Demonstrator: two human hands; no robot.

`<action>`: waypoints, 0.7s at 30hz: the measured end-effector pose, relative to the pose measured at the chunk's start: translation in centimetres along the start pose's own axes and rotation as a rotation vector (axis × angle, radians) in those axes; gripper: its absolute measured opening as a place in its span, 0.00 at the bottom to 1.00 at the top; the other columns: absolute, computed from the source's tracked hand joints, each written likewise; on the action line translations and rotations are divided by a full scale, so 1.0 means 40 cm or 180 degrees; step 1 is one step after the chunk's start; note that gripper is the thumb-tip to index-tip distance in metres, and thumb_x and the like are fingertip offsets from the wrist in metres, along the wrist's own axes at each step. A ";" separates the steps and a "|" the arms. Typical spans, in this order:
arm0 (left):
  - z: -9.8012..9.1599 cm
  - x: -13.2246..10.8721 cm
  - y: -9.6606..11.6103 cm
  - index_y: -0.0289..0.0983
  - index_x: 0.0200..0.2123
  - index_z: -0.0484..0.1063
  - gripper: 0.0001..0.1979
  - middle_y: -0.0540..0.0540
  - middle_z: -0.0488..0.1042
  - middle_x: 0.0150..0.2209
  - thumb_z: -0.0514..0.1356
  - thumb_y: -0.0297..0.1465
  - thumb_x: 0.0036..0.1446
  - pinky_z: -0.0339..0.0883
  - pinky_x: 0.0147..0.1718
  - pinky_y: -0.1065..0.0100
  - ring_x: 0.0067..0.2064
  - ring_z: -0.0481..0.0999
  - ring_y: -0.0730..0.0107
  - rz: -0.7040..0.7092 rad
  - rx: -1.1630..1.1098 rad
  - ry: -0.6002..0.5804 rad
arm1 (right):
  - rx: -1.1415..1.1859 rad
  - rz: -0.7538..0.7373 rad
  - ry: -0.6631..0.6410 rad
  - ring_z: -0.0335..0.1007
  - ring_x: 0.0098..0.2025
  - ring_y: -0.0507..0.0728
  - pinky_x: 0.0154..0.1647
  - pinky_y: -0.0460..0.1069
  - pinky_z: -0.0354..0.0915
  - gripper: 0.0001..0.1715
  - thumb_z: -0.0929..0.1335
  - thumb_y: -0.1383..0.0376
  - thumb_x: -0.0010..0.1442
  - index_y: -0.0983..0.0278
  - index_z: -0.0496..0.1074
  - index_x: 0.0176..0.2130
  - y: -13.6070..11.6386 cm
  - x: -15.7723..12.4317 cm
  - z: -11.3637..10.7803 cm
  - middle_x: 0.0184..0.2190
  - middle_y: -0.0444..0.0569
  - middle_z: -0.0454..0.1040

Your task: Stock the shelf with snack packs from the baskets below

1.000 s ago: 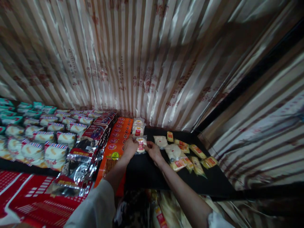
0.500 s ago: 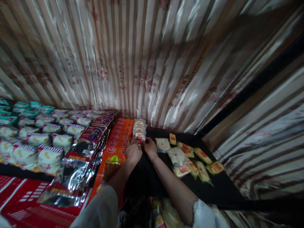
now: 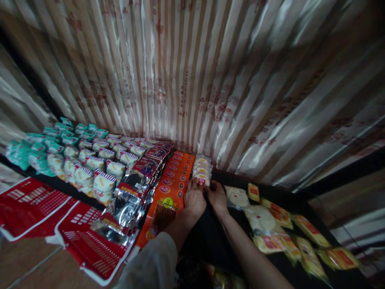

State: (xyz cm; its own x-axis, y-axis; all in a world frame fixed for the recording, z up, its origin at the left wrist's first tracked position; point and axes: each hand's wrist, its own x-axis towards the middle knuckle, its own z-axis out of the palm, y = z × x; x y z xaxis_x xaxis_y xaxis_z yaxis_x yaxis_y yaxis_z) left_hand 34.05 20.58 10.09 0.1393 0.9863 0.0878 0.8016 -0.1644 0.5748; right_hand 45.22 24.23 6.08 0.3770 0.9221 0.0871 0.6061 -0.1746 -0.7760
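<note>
My left hand (image 3: 195, 198) and my right hand (image 3: 217, 197) meet at the near end of a short row of clear packets of round white cakes with red labels (image 3: 201, 167). Both hands have their fingers curled onto the nearest packet, which lies on a black surface (image 3: 210, 237). The row runs back toward the striped curtain, beside a column of orange packets (image 3: 172, 185). The fingertips are partly hidden by the backs of the hands.
Right of my hands lie loose packets of white cakes (image 3: 259, 218) and yellow snacks (image 3: 309, 230). Left stand silver-and-red foil bags (image 3: 129, 196), rows of striped bun packets (image 3: 99, 176), teal packets (image 3: 36, 152) and red sheets (image 3: 78, 241). A shiny striped curtain (image 3: 192, 72) closes the back.
The hands pushed a cake packet back against the row by the curtain and stay on it. The camera swung left, showing more teal packets and red sheets.
</note>
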 end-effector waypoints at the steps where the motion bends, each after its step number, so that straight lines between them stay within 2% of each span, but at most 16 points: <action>1: 0.001 -0.003 0.001 0.30 0.55 0.64 0.23 0.41 0.56 0.62 0.47 0.25 0.55 0.53 0.60 0.61 0.62 0.52 0.57 -0.0011 -0.0012 0.0010 | 0.0063 -0.0022 0.0081 0.71 0.38 0.59 0.39 0.51 0.64 0.28 0.65 0.56 0.51 0.69 0.67 0.48 0.003 -0.004 -0.002 0.42 0.58 0.73; 6: 0.002 -0.021 0.016 0.33 0.52 0.67 0.21 0.43 0.57 0.62 0.47 0.24 0.56 0.55 0.59 0.62 0.64 0.49 0.59 0.0102 -0.0159 0.0360 | 0.0324 -0.0179 0.0398 0.70 0.34 0.58 0.40 0.54 0.65 0.31 0.64 0.51 0.49 0.69 0.68 0.47 0.017 -0.024 -0.020 0.45 0.59 0.71; 12: -0.023 -0.054 0.057 0.32 0.48 0.70 0.18 0.40 0.59 0.60 0.49 0.27 0.57 0.56 0.58 0.61 0.62 0.54 0.56 0.0081 -0.0270 0.0408 | 0.0490 -0.0410 0.0299 0.69 0.39 0.61 0.45 0.57 0.63 0.29 0.62 0.52 0.49 0.68 0.70 0.44 0.028 -0.060 -0.039 0.43 0.58 0.71; 17: -0.079 -0.088 0.091 0.32 0.53 0.66 0.20 0.37 0.57 0.61 0.50 0.28 0.57 0.61 0.55 0.59 0.59 0.60 0.53 -0.0097 -0.0387 0.0297 | 0.0597 -0.0419 0.0241 0.70 0.39 0.62 0.42 0.57 0.65 0.27 0.62 0.52 0.47 0.67 0.72 0.40 0.007 -0.099 -0.052 0.37 0.57 0.74; 21: -0.134 -0.120 0.116 0.33 0.55 0.64 0.22 0.36 0.56 0.61 0.52 0.27 0.55 0.63 0.53 0.57 0.58 0.61 0.53 -0.0008 -0.0516 0.0182 | 0.0746 -0.0537 0.0248 0.71 0.35 0.61 0.38 0.55 0.66 0.25 0.63 0.53 0.47 0.67 0.73 0.38 -0.027 -0.129 -0.079 0.33 0.54 0.76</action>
State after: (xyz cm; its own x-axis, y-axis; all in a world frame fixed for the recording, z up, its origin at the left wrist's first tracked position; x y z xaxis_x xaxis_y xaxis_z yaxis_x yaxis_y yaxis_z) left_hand 33.97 15.14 16.69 0.1005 0.9865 0.1296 0.6970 -0.1628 0.6983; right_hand 44.83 18.56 8.44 0.3427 0.9005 0.2678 0.4901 0.0718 -0.8687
